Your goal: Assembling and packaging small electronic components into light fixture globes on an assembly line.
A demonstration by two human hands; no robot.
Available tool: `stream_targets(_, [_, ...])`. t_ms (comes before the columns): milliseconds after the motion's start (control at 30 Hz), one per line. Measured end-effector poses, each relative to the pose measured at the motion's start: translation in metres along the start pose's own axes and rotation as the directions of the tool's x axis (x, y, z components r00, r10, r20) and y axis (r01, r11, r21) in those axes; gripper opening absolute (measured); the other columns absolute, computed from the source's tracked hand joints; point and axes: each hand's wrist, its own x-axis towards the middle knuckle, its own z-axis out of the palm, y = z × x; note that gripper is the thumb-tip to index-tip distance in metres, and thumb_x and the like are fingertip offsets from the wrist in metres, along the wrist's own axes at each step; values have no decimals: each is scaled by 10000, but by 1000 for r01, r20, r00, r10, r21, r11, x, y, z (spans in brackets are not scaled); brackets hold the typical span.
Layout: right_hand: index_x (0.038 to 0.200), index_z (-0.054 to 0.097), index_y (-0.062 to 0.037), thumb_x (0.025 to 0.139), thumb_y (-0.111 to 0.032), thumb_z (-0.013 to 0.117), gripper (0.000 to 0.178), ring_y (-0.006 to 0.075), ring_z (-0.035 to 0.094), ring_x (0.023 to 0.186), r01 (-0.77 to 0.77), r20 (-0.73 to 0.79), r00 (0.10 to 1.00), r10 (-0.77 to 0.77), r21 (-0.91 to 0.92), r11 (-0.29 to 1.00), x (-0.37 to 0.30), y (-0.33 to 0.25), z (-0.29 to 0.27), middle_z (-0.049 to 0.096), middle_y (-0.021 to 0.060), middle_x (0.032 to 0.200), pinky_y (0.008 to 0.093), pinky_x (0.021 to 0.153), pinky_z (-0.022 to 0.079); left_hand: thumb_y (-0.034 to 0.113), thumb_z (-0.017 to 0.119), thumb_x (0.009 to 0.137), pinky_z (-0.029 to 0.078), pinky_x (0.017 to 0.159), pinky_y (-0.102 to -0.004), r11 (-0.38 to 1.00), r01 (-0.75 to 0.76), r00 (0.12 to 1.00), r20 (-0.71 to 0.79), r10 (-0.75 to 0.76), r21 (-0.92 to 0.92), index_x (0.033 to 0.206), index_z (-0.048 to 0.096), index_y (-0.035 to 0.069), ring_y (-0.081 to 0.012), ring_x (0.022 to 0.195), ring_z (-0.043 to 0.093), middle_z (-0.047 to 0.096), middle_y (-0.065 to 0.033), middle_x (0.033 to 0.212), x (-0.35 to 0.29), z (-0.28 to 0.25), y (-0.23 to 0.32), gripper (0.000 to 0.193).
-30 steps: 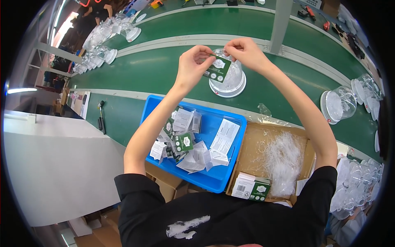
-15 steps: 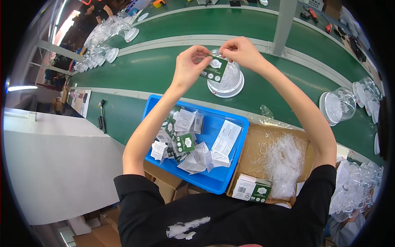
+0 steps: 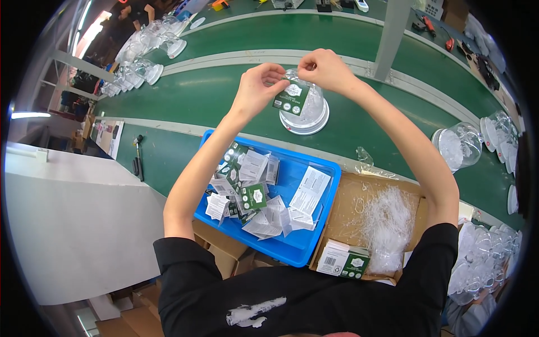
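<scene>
My left hand [image 3: 257, 89] pinches a green printed hang tag [image 3: 292, 98] by its upper left edge. The tag hangs in front of a clear dome ornament [image 3: 318, 105], which stands upright on its round white base on the green bench. Just right of the tag, at the top of the dome, my right hand [image 3: 327, 69] has thumb and fingertips pressed together. What those fingers hold, if anything, is too fine to see. Below my forearms lies a blue tray [image 3: 292, 247] with a loose heap of green and white folded tags [image 3: 254, 196].
Beside the tray, a cardboard box [image 3: 347, 196] holds a bundle of thin clear strings [image 3: 387, 222] and stacked tags [image 3: 342, 259]. More domes [image 3: 457, 147] lie on the right and at the far left. A grey post [image 3: 391, 42] rises behind; a black-handled tool [image 3: 137, 160] lies left.
My right hand has shifted slightly left and up beside the tag. My left hand keeps hold of the tag. The view has moved a little.
</scene>
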Motion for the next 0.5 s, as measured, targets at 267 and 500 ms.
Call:
stream_targets(267, [808,721,-32,723,-230,663,223,252,670,710,-38,-34,999,34,-128,991,11,-5,9,697,112,760,347,682,531,83,745,825,518,723,-221,999,47,999,22,-47,-25,1063,628,-15,-76,803,634,677,-38,893,5,-11,-12,283])
stream_targets(500, [758,719,-67,697,-218,648,178,289,676,727,2,81,996,31,-377,926,28,-15,8,692,115,744,379,683,549,74,735,821,511,698,-214,997,60,990,126,-66,52,1073,613,-20,-68,755,621,650,-20,853,21,-19,-20,295])
